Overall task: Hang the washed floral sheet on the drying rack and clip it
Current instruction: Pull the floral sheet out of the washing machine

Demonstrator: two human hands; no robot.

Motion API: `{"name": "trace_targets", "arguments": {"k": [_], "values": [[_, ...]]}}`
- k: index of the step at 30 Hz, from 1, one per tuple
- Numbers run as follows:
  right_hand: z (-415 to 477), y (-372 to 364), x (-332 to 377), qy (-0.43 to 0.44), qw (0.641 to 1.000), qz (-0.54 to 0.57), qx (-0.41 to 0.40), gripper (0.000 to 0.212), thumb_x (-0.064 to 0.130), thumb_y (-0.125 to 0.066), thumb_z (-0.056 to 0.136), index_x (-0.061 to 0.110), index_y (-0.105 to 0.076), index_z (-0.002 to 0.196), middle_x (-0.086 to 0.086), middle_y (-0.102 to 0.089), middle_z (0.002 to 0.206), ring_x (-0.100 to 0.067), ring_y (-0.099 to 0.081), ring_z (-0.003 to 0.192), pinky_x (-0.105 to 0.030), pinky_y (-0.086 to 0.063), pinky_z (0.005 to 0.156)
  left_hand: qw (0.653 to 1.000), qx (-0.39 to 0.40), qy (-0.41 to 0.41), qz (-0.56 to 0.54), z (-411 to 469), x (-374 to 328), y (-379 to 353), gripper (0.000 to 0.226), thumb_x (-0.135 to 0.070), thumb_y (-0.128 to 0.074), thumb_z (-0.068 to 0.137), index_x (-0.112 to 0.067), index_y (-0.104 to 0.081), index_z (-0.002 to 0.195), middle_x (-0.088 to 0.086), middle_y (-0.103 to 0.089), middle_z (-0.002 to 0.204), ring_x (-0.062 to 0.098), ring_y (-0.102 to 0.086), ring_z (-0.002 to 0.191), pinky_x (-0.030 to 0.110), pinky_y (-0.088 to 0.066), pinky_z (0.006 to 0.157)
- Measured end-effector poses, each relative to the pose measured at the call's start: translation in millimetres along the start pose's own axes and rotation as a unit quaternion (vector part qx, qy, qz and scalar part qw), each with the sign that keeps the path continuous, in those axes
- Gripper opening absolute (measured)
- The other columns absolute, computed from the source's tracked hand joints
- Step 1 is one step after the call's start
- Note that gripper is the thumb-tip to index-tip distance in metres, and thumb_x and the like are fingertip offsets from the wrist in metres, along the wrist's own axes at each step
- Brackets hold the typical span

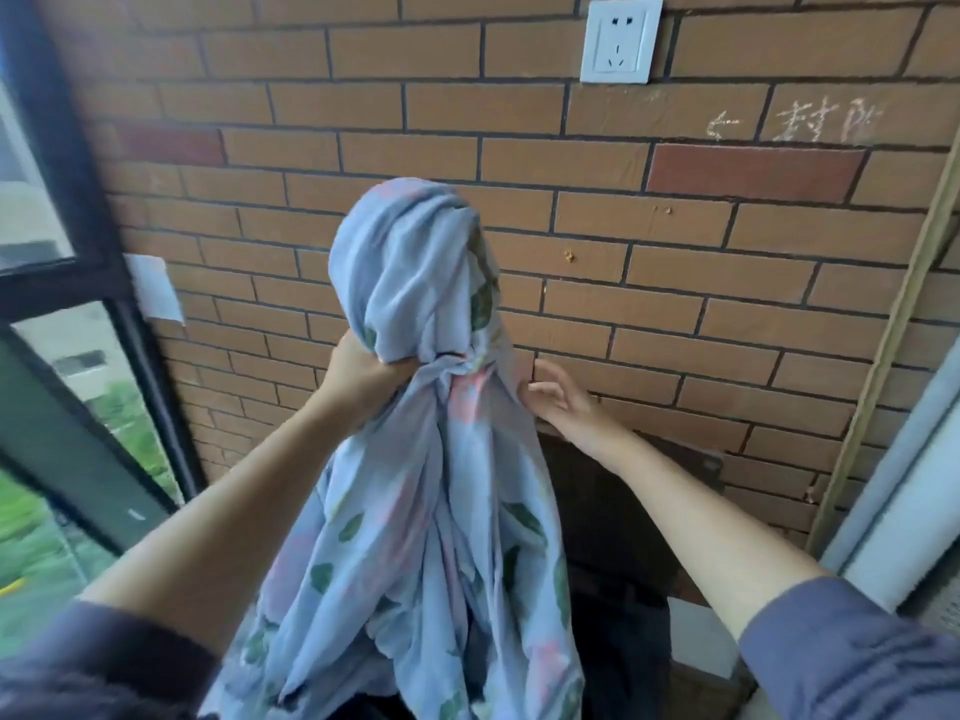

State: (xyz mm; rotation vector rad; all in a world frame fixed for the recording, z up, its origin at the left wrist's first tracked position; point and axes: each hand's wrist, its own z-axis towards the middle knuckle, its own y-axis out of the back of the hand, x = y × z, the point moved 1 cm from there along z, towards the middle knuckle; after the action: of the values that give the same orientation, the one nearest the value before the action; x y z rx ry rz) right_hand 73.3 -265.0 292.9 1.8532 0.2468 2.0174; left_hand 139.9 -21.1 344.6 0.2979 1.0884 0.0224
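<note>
The floral sheet (415, 501) is pale blue with pink flowers and green leaves. It hangs bunched in front of me, a rounded wad of cloth bulging above a twisted neck. My left hand (358, 376) grips that neck from the left, holding the sheet up. Just right of the sheet is my right hand (558, 397), its fingers spread and relaxed, the fingertips at the cloth's edge. The sheet's lower folds drop out of view at the bottom. No drying rack or clips are in view.
A brick wall (675, 304) stands close ahead, with a white socket (621, 41) at the top. A dark-framed window (78, 252) is on the left, with greenery outside. A dark object (613, 537) sits low behind the sheet. A pale pipe (893, 491) runs along the right.
</note>
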Motion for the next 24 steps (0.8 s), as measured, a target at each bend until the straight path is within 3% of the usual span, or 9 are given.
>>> {"name": "trace_targets", "arguments": {"k": [2,5,9,12,15,19,24], "values": [[7,-12,2,0.012,0.999,-0.023,0.029,0.069,0.055,-0.059,0.083,0.029,-0.032,0.141,0.0,-0.052,0.132,-0.017,-0.051,0.122,-0.032,-0.044,0.093,0.997,-0.047,0.035,0.052,-19,-3,8,0.052,-0.046,-0.08,0.048,-0.026,-0.064,0.093,-0.009,-0.068,0.098,0.011,-0.062,0.098,0.033,-0.052,0.085],[11,-19,-1,0.029,0.994,-0.086,0.06,0.074,0.06,-0.058,0.08,0.024,-0.036,0.141,-0.003,-0.048,0.137,-0.02,-0.051,0.122,-0.031,-0.041,0.092,0.985,-0.115,0.061,0.116,-49,-9,18,0.041,-0.041,-0.07,0.055,-0.024,-0.061,0.091,-0.008,-0.062,0.087,0.014,-0.058,0.088,0.027,-0.044,0.074],[21,-7,-38,0.007,0.958,-0.285,0.022,0.059,0.041,-0.056,0.088,0.023,-0.037,0.14,-0.006,-0.04,0.143,-0.026,-0.042,0.128,-0.041,-0.038,0.103,0.967,-0.173,0.066,0.172,-74,-14,38,0.026,-0.032,-0.073,0.067,-0.022,-0.06,0.088,-0.009,-0.062,0.077,0.017,-0.059,0.081,0.027,-0.042,0.068],[32,6,-55,-0.025,0.889,-0.457,0.0,0.064,0.037,-0.051,0.09,0.025,-0.024,0.146,-0.007,-0.021,0.156,-0.03,-0.018,0.143,-0.054,-0.019,0.114,0.945,-0.175,0.066,0.269,-83,-10,44,0.038,-0.047,-0.063,0.06,-0.023,-0.058,0.089,-0.003,-0.064,0.076,0.025,-0.062,0.079,0.034,-0.048,0.067],[39,20,-67,-0.078,0.856,-0.511,0.001,0.069,0.032,-0.051,0.093,0.022,-0.013,0.15,-0.012,-0.003,0.159,-0.033,0.0,0.146,-0.06,-0.005,0.114,0.908,-0.154,0.05,0.386,-86,-8,45,0.056,-0.056,-0.057,0.06,-0.023,-0.056,0.106,0.002,-0.068,0.085,0.029,-0.063,0.084,0.039,-0.052,0.067],[49,32,-83,-0.149,0.849,-0.506,0.003,0.069,0.025,-0.051,0.093,0.019,-0.013,0.15,-0.012,-0.016,0.157,-0.034,-0.014,0.144,-0.06,-0.012,0.113,0.89,-0.138,0.018,0.434,-91,-6,30,0.047,-0.05,-0.058,0.066,-0.022,-0.053,0.103,-0.003,-0.058,0.077,0.031,-0.061,0.082,0.031,-0.039,0.056],[51,31,-94,-0.095,0.835,-0.54,-0.046,0.042,0.01,-0.05,0.092,0.015,-0.048,0.133,-0.008,-0.052,0.135,-0.03,-0.047,0.125,-0.044,-0.04,0.102,0.864,-0.133,-0.027,0.484,-89,-3,30,0.065,-0.05,-0.053,0.066,-0.028,-0.046,0.127,0.005,-0.065,0.097,0.034,-0.061,0.088,0.033,-0.038,0.056]]}}
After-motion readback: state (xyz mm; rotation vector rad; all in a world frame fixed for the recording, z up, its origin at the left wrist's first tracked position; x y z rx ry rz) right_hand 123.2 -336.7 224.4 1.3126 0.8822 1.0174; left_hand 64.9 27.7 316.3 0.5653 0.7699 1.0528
